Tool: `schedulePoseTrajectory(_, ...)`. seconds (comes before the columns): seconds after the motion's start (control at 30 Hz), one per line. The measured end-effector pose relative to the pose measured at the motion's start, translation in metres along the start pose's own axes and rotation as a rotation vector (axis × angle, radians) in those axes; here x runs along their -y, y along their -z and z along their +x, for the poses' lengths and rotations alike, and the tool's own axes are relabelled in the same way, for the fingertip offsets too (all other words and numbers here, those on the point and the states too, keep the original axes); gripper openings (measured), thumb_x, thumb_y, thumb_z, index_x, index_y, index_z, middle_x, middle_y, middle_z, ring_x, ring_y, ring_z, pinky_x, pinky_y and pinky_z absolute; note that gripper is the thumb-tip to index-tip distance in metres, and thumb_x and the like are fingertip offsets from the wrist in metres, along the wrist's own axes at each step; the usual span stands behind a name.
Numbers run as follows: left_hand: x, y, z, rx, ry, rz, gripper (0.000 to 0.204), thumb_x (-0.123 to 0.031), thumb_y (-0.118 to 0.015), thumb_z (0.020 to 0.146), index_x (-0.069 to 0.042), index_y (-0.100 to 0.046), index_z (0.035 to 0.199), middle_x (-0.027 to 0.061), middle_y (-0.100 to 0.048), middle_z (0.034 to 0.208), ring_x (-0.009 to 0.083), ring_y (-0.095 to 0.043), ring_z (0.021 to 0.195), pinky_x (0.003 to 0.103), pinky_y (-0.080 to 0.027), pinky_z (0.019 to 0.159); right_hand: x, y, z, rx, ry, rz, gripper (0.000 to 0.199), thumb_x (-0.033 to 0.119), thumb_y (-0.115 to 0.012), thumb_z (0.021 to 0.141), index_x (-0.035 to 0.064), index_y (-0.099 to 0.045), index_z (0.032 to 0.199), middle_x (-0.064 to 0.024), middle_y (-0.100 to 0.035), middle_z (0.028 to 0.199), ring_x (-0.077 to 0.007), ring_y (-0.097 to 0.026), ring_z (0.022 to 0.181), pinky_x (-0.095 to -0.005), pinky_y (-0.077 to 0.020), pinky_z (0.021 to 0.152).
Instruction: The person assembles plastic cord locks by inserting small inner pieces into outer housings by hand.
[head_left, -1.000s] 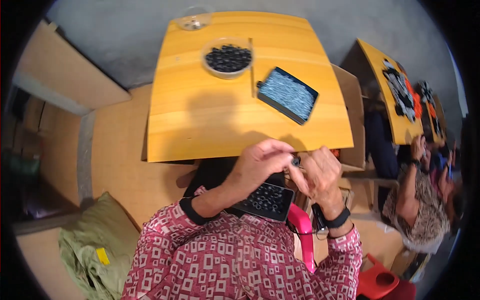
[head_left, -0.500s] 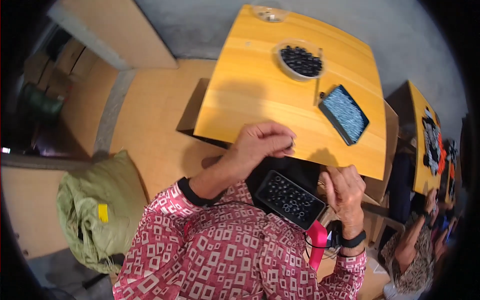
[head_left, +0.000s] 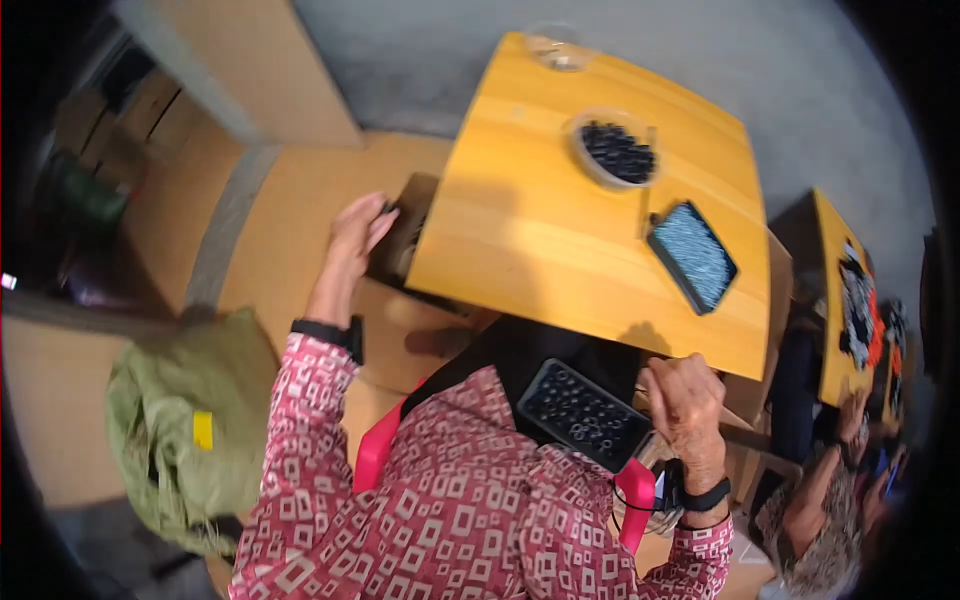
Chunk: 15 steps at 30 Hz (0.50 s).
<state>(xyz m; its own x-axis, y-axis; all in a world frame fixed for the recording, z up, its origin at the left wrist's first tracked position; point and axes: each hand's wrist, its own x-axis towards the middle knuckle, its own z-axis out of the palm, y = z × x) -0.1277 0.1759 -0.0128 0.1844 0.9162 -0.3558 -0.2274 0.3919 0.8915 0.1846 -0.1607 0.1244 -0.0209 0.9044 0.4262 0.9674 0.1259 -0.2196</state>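
**While my left hand reaches out, my right hand stays by the tray**

While I sit at the yellow counter [head_left: 540, 250], my left hand [head_left: 352, 232] stretches out past its left edge. The fingers [head_left: 378, 228] of that hand are close together and lie against a dark box [head_left: 400, 240] that sits under the counter edge. I cannot tell if they are pinching anything.

My right hand [head_left: 685, 400] is at the near edge of the counter, just below it. Its fingers [head_left: 660, 385] are bent and pressed together, and they touch the far corner of a black tray [head_left: 580, 412]. The tray rests on my lap, near the counter's front edge, and it is full of little dark rings.

On the counter, toward the far side, stands a round bowl [head_left: 612, 150] with small black pieces in it. Beside it, nearer the right edge, lies a flat dark tray [head_left: 692, 256] filled with tiny pale bits. At the far corner stands a clear glass dish [head_left: 558, 50].

On the floor, well to the left of the counter, lies a green bag [head_left: 170, 420].
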Motion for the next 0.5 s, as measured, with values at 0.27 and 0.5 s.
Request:
schedulePoseTrajectory(0.27,0.016,0.004,-0.019,0.104,0.014,0.128,0.032,-0.022,-0.064,0.091,-0.007,-0.059,0.119,0.0063,-0.066,0.109,0.0135,-0.062,0.100,0.024,-0.049,0.084,-0.015,-0.006,-0.022,0.028,0.021,-0.039,0.014,0.007,-0.071,0.075,0.0012,-0.061,0.082,-0.0076,-0.051,0.072,-0.0226,-0.054,0.067,-0.0323,-0.0458,0.058)
schedulePoseTrajectory(0.5,-0.023,-0.064,-0.078,0.148,-0.242,0.205,0.022,-0.018,-0.062,0.092,-0.006,-0.064,0.110,0.0047,-0.068,0.100,0.0118,-0.065,0.088,0.021,-0.050,0.077,-0.028,-0.007,-0.033,0.094,-0.096,-0.042,0.013,0.007,-0.070,0.076,0.0019,-0.058,0.077,-0.0088,-0.051,0.071,-0.0255,-0.054,0.067,-0.0343,-0.0477,0.061)
